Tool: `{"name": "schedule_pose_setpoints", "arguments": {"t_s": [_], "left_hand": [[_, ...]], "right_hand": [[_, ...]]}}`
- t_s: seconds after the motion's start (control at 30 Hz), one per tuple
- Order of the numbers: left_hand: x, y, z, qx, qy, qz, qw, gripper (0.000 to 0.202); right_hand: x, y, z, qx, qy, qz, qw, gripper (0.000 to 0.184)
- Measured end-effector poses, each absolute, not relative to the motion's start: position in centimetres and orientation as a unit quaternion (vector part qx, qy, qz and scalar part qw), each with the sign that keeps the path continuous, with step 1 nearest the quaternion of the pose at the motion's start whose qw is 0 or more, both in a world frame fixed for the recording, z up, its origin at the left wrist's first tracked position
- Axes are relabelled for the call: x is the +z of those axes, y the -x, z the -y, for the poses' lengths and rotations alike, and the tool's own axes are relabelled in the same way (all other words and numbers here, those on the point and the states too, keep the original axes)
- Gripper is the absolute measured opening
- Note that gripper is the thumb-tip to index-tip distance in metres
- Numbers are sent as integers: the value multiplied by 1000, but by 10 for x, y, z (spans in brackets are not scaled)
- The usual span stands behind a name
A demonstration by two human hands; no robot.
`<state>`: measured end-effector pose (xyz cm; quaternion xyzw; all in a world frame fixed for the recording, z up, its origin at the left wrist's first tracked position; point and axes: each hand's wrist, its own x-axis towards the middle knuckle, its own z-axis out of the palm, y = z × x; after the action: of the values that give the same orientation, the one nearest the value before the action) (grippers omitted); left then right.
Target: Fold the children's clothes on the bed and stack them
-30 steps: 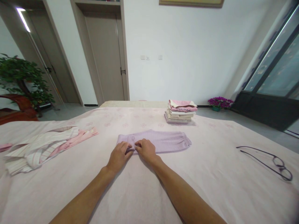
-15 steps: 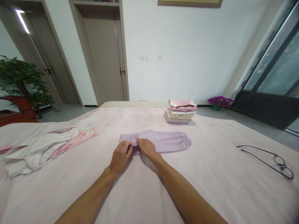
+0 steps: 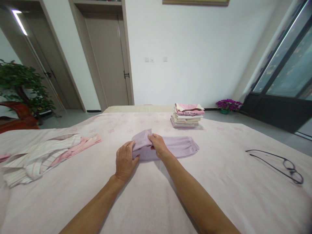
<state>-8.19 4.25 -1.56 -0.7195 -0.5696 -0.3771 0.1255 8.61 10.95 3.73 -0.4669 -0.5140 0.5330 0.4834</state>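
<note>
A pair of light purple pants lies lengthwise on the pink bedspread, its gathered cuff end to the right. Its left part is folded over and lifted, making a raised flap. My right hand pinches the flap's right edge between thumb and fingers. At the left fold, my left hand grips the cloth, fingers behind it and thumb at the near edge. Part of the fabric under the flap is hidden.
Folded clothes stand in a stack at the back. Loose striped and pink clothing lies on the left. Black-framed eyeglasses rest at the right. Beyond the bedspread are a potted purple flower and a green plant.
The left end of the pants has been raised and brought over to the right. My right hand has moved slightly right and up with its edge; the left hand stays beside the fold.
</note>
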Motion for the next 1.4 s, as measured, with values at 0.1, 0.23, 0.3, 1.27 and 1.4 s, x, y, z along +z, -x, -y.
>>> {"name": "schedule_pose_setpoints", "arguments": {"t_s": [0.1, 0.23, 0.3, 1.27, 1.4], "left_hand": [[-20, 79, -49, -391, 697, 593, 101, 64], [-21, 66, -55, -408, 670, 620, 34, 62], [-21, 57, -56, -406, 670, 621, 9, 59], [-36, 15, -69, -238, 869, 430, 59, 57], [-38, 16, -69, -212, 879, 425, 42, 58]], "right_hand": [[56, -91, -107, 561, 409, 479, 538, 32], [76, -101, -103, 574, 356, 464, 573, 36], [84, -109, -101, 567, 343, 467, 585, 37], [11, -299, -111, 37, 751, 627, 206, 33], [11, -299, -111, 20, 758, 628, 178, 34]]}}
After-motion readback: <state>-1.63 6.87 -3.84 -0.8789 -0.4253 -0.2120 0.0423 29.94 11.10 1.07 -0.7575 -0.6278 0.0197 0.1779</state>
